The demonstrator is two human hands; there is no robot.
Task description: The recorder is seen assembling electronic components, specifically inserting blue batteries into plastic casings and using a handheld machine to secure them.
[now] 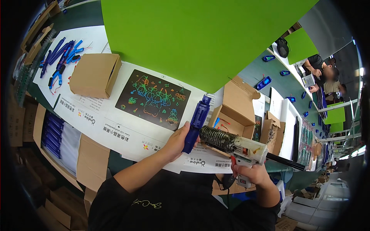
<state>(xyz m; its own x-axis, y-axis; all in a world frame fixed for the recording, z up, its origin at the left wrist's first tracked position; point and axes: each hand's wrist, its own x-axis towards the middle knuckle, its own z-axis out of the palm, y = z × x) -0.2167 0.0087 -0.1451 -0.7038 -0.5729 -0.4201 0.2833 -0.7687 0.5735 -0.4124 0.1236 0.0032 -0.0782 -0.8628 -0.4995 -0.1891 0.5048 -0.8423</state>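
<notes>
My left hand (pixel 177 145) is closed round the lower part of a long dark-blue plastic housing (pixel 199 117), held tilted over the printed white sheets on the bench. In my right hand (pixel 252 174) is a worn white hot glue gun (pixel 249 149), gripped by its handle with fingers at the red trigger. Its dark-smeared, coil-wrapped front points left, close to the housing; whether the tip touches it is hidden. A black glue stick (pixel 287 161) sticks out of the gun's back. Just beyond the gun, an open cardboard box (pixel 236 111) holds small parts with red wires.
A brown carton (pixel 92 77) sits left of a dark picture board (pixel 153 98); blue housings and wired batteries (pixel 63 59) lie farther left. Blue parts fill a large box (pixel 52 133) at lower left. A green panel (pixel 192 38) rises ahead. Blue units (pixel 264 82) line the right-hand bench, near co-workers.
</notes>
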